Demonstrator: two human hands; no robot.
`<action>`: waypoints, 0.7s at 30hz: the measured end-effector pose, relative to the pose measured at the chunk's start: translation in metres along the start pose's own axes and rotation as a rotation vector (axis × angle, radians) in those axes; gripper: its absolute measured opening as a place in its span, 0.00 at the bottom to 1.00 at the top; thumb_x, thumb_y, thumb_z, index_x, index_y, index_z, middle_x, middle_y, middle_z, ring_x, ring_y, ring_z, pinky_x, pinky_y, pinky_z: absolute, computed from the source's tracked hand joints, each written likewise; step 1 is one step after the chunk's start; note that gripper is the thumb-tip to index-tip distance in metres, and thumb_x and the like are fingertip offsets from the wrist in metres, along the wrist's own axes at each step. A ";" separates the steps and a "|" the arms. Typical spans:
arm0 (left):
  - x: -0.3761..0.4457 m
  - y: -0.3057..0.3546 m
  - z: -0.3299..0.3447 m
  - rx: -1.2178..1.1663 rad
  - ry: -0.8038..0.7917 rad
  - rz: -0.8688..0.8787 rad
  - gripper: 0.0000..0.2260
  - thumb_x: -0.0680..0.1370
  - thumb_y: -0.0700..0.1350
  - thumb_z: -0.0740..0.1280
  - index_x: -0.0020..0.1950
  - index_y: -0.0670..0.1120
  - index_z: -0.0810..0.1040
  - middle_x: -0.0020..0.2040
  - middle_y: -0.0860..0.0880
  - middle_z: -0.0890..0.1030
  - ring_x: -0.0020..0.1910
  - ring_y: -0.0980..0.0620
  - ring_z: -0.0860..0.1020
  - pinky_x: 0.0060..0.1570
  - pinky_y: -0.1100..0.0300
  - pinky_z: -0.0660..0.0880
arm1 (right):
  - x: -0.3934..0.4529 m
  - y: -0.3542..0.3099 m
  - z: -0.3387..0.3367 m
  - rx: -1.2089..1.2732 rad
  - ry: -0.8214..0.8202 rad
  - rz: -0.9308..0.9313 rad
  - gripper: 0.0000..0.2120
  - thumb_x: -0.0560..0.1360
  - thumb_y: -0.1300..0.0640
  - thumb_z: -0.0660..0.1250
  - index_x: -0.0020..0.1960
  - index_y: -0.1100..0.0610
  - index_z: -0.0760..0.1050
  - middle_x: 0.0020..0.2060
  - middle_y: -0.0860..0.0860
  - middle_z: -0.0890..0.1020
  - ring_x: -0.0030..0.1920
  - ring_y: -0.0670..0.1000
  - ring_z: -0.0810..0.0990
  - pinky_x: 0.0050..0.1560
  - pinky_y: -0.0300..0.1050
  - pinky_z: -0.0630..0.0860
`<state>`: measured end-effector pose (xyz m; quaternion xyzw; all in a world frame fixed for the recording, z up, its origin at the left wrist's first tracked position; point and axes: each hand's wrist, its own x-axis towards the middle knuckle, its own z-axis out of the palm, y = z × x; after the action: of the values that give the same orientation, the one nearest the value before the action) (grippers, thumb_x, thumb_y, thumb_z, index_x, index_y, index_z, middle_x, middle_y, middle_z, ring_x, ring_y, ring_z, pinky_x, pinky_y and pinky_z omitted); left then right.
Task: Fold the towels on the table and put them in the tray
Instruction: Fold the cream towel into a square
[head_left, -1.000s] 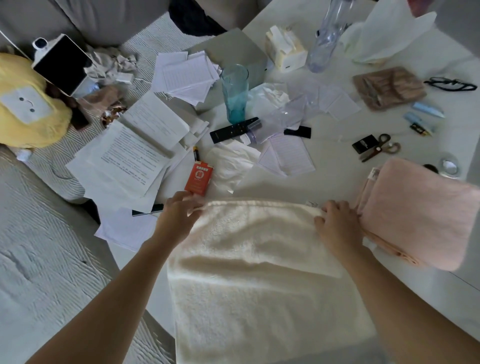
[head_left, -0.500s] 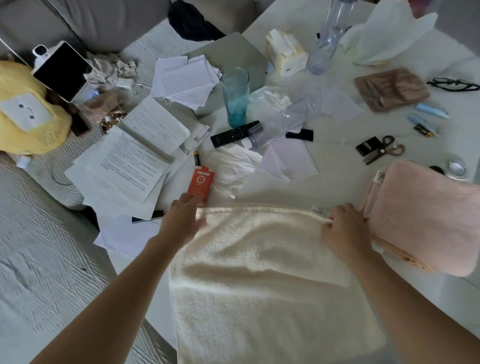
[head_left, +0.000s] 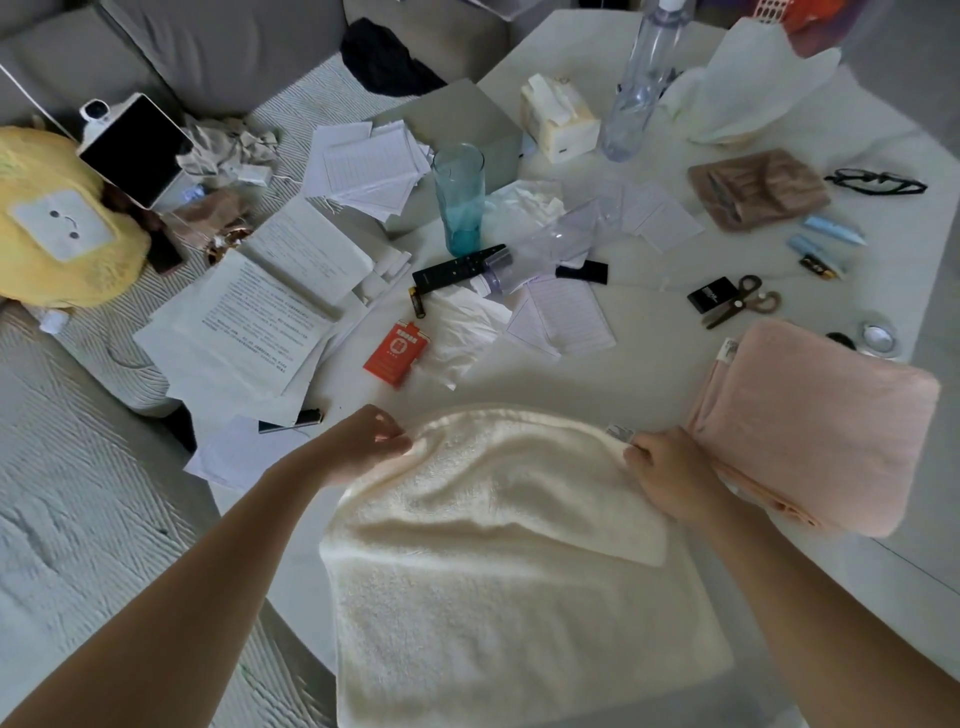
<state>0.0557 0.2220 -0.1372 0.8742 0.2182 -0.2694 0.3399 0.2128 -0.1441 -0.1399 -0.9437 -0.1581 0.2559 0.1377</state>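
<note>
Hands grip the far edge of the cream towel (head_left: 498, 561), 1 at each corner. The left hand (head_left: 358, 447) has its fingers curled and pinches the far left corner; the right hand (head_left: 670, 478) does likewise at the far right corner, knuckles up, beside the small sewn tag. Holding both corners at once keeps the edge taut and square, which is probably why the grip is so symmetric: the cloth between the hands lifts in a shallow arch off the table (head_left: 597, 384), ready, I judge, to be drawn toward the person for the next fold. A doubled layer already lies across the towel's middle, so 1 fold looks done.

The pink towel (head_left: 815, 431) sits folded just beside the right hand, touching the cream one's right side, likely parked there until both can go away together. No tray is identifiable in this view, so where they end up cannot be told.

Clutter sits well beyond the working patch: a red packet (head_left: 397, 353), scissors (head_left: 743, 307), a teal glass (head_left: 460, 200) and loose papers (head_left: 260, 322).
</note>
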 end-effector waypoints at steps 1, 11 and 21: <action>-0.002 0.002 0.001 -0.011 0.012 0.015 0.13 0.80 0.53 0.67 0.58 0.47 0.83 0.54 0.54 0.76 0.47 0.58 0.75 0.45 0.65 0.68 | 0.000 0.000 -0.001 0.014 -0.004 -0.011 0.14 0.77 0.55 0.63 0.33 0.56 0.72 0.40 0.64 0.78 0.43 0.59 0.76 0.41 0.47 0.67; -0.061 0.028 -0.033 -0.151 0.183 0.126 0.12 0.76 0.51 0.73 0.33 0.59 0.80 0.31 0.57 0.79 0.32 0.61 0.77 0.32 0.68 0.66 | -0.029 0.011 -0.014 0.172 -0.004 -0.342 0.21 0.70 0.59 0.68 0.25 0.51 0.60 0.21 0.47 0.63 0.25 0.43 0.62 0.29 0.38 0.56; -0.160 0.065 -0.037 -0.263 0.385 0.276 0.06 0.77 0.56 0.71 0.50 0.67 0.85 0.41 0.57 0.81 0.39 0.65 0.78 0.39 0.74 0.70 | -0.081 0.024 -0.041 0.449 -0.022 -0.228 0.12 0.75 0.61 0.67 0.55 0.48 0.72 0.44 0.48 0.79 0.40 0.39 0.77 0.37 0.31 0.70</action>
<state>-0.0174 0.1725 0.0159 0.8792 0.1908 -0.0185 0.4362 0.1735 -0.2031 -0.0779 -0.8626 -0.2041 0.2778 0.3702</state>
